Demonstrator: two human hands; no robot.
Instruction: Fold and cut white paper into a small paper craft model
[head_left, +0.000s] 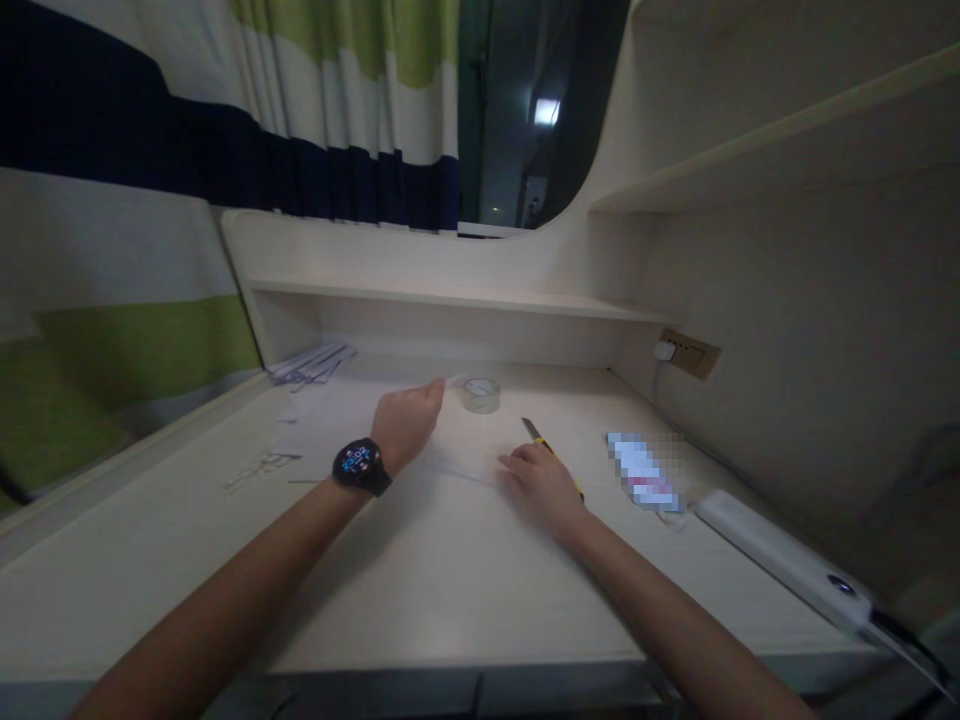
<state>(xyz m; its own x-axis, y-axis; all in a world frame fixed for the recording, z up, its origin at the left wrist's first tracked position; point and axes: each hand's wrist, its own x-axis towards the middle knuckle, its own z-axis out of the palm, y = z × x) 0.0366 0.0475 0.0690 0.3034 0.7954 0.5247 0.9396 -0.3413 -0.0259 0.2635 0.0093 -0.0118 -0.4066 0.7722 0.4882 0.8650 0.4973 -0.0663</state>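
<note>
My left hand (409, 425), with a black watch (361, 464) on its wrist, is raised a little over the desk. Its fingers are pinched, and a thin pale edge shows at their tips; I cannot make out what it is. A roll of clear tape (481, 394) stands just right of those fingertips. White paper (349, 405) lies on the desk beside and behind this hand. My right hand (541, 487) rests low on the desk, fingers extended leftward near a thin paper edge. Alongside its knuckles lies a yellow and black utility knife (532, 430), blade out, partly hidden by the hand.
Folded papers (313, 364) are piled at the back left, and tangled string (259, 468) lies in front. A phone (643, 472) and a white power strip (784, 555) are on the right. A shelf (450, 295) spans the back, below a curtain (360, 100). A plug sits in the wall socket (688, 354).
</note>
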